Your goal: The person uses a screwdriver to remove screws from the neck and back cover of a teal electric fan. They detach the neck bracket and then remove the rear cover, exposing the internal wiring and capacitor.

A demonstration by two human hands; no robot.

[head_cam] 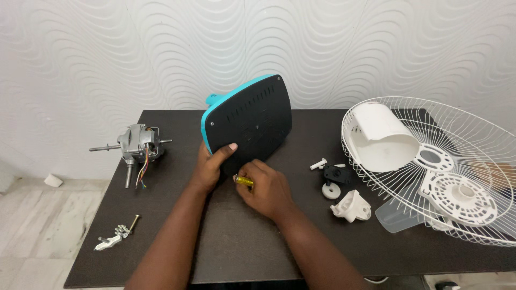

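Two hands work at the middle of a dark surface (161, 231). The left hand (212, 166) grips the lower left edge of a fan base (247, 123), thumb pressed on its black underside, holding it tilted up on edge so the black plate with slots and screws faces the camera and the teal shell faces away. The right hand (266, 188) is closed around a yellow-handled screwdriver (243, 181), whose handle end shows between the fingers just below the base's bottom edge; its tip is hidden. To the left lies a bare motor (137, 146) with coloured wires, partly over the surface's edge, and near the front left corner sit a small white bracket and bolt (118, 233). To the right are small white and black plastic parts (336, 180), a white housing (382, 137) and a white wire grill (457, 166) resting against the far right edge.
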